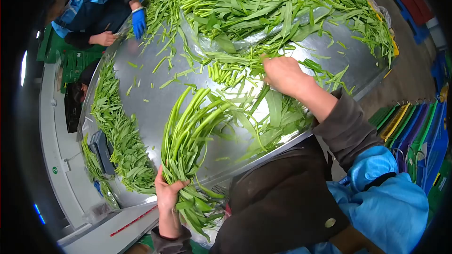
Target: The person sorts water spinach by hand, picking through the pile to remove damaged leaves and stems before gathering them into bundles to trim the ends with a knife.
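Note:
My left hand [170, 193] is wrapped round the leafy part of a bunch of green stems [188, 131], whose cut ends point up and curve to the right. Over the metal table [141, 75], my right hand [285, 74] has its fingers curled at the edge of the large heap of leafy greens [245, 4]. Stems touch its fingertips, but what it grips, if anything, is too small to make out. Short stem ends [226, 73] lie just left of it. Loose leaves [278, 113] spread below my right hand.
At the upper left a co-worker in blue [89, 0] has a blue-gloved hand [138, 22] and a bare hand [104, 38] at the table edge. A row of greens [115, 127] lines the left side. Coloured crates or folders [419, 136] stand at the right.

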